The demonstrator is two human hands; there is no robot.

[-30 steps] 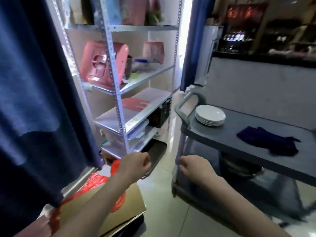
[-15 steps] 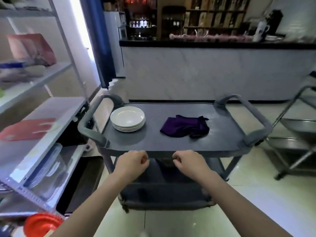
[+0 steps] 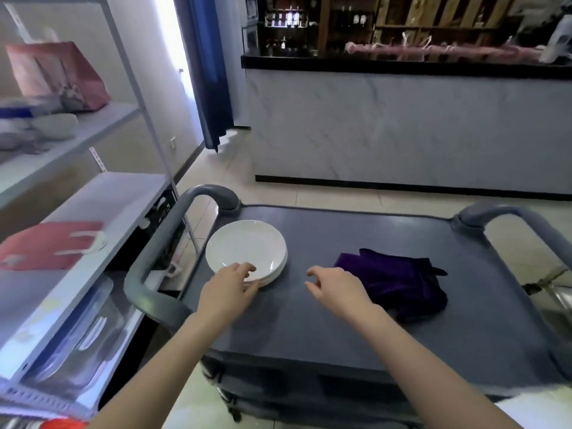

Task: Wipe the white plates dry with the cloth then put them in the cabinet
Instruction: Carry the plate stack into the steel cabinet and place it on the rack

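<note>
Pickup step: your left hand (image 3: 230, 287) is resting on the near rim of the white plates (image 3: 244, 247) on the grey cart (image 3: 309, 332), pinch unclear; your right hand (image 3: 335, 287) is hovering empty, loosely curled, beside the purple cloth (image 3: 399, 281). Next: lifting 1 plate.
</note>
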